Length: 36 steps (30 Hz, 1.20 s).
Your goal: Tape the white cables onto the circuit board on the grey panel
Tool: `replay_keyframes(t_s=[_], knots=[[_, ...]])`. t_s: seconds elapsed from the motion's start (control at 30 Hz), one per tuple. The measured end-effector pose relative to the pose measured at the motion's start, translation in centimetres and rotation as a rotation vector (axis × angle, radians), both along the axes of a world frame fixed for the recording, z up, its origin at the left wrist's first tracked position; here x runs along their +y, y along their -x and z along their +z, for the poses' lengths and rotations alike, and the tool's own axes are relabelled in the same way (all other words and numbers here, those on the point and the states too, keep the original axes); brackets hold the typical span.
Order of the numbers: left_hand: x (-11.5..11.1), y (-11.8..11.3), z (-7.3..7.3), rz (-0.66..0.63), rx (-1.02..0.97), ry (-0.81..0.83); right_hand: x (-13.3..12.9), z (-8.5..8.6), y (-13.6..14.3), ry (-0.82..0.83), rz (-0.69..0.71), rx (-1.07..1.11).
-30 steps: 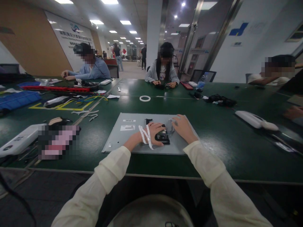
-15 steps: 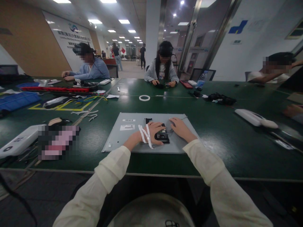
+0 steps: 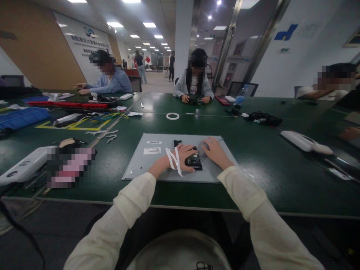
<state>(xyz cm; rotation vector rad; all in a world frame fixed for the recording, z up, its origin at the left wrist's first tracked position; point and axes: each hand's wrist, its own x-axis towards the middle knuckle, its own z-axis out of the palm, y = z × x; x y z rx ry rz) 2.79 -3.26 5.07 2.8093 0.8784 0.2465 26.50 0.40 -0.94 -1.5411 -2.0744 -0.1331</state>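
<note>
A flat grey panel (image 3: 135, 165) with white labels lies on the green table in front of me. On it rests a black, open-faced electronic device (image 3: 194, 162), its inner parts partly showing. My left hand (image 3: 183, 156), a white strip looped round its wrist, spans the device with thumb and fingers at its edges. Just right of it, my right hand (image 3: 217, 153) has its bent fingers on a round, greyish dish-like thing (image 3: 203, 148). A small black piece (image 3: 177, 143) lies behind my left hand.
A white tape ring (image 3: 172, 116) lies beyond the panel. To the left are a white case (image 3: 26, 165), a blurred pink item (image 3: 71, 167), cables and a blue tray (image 3: 24, 119). A white device (image 3: 303, 141) lies right. Co-workers sit around the table.
The fingers of my right hand have arched slightly higher over the round thing. My left hand stays on the device. The view has shifted a little.
</note>
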Motion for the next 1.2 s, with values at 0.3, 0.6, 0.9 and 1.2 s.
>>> replay_keyframes(t_s=[0.3, 0.6, 0.9, 1.2], knots=[[0.2, -0.3, 0.1, 0.021, 0.038, 0.027, -0.2, 0.8, 0.8, 0.015, 0.065, 0.06], [0.4, -0.2, -0.2, -0.009, 0.021, 0.029, -1.0, 2.0, 1.7, -0.001, 0.079, 0.145], [0.9, -0.3, -0.6, -0.016, 0.036, 0.014, -1.0, 1.4, 1.8, 0.028, 0.082, 0.14], [0.9, -0.3, -0.5, 0.027, 0.066, 0.022, -0.1, 0.1, 0.5, 0.033, -0.036, 0.093]])
